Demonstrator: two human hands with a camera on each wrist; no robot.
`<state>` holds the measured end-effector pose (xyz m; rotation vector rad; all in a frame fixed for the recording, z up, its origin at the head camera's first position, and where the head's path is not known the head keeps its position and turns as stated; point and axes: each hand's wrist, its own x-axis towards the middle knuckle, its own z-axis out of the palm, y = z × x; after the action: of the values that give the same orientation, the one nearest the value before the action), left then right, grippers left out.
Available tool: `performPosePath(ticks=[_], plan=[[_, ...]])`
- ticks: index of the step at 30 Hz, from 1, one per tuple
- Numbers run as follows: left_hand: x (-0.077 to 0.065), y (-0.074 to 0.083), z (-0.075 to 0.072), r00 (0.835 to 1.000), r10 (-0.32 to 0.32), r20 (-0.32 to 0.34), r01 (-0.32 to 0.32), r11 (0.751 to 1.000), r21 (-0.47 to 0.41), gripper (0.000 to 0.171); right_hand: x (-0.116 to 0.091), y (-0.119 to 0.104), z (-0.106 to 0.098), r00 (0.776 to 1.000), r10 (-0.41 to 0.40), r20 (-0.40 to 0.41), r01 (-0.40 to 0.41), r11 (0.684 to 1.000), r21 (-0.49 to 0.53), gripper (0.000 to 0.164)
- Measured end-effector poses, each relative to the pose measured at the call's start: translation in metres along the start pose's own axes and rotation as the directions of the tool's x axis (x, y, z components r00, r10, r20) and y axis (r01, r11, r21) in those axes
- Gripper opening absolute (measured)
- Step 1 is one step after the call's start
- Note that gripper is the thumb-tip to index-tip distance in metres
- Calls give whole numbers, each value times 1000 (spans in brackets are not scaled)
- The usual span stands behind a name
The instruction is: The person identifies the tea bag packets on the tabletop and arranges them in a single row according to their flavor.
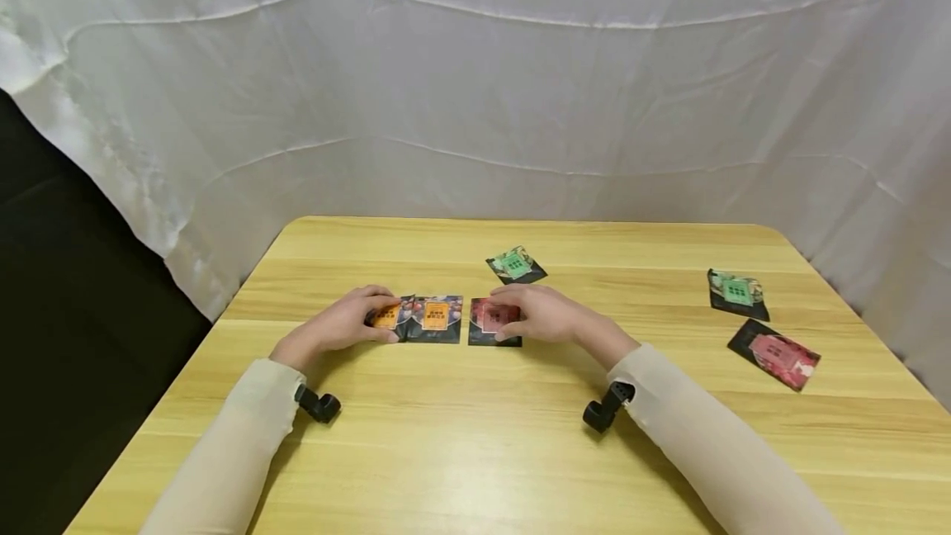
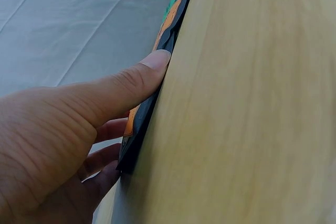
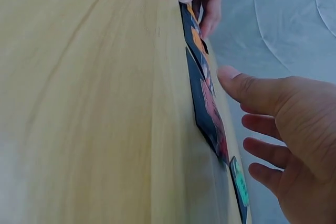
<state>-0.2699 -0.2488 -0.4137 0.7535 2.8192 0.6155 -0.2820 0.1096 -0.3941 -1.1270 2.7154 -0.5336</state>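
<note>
Two flat black sachets with orange labels lie side by side, the left one (image 1: 385, 318) slightly overlapping its neighbour (image 1: 437, 335). My left hand (image 1: 338, 322) holds the left sachet, thumb along its near edge and fingers at its outer end, as the left wrist view shows. Just right of the pair, past a narrow gap, lies a black sachet with a red label (image 1: 483, 329). Over its right part hovers my right hand (image 1: 548, 314), fingers relaxed and thumb apart from the sachet (image 3: 210, 111) in the right wrist view. That hand hides part of it.
Behind the row lies a tilted green-labelled sachet (image 1: 516, 265). Farther right on the wooden table (image 1: 446, 436) are another green-labelled sachet (image 1: 737, 294) and a slanted red-labelled one (image 1: 775, 355). A pale cloth (image 1: 475, 106) hangs behind the table.
</note>
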Motion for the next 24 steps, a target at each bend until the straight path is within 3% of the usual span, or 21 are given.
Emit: performPosePath(ticks=[12, 24], plan=[[-3, -1, -1, 1000, 4, -5, -4, 1000, 3, 76, -28, 12, -4, 991, 43, -130, -34, 997, 70, 55], [-2, 0, -2, 1000, 3, -1, -3, 1000, 5, 76, -69, 27, -15, 976, 97, -195, -80, 993, 90, 60]])
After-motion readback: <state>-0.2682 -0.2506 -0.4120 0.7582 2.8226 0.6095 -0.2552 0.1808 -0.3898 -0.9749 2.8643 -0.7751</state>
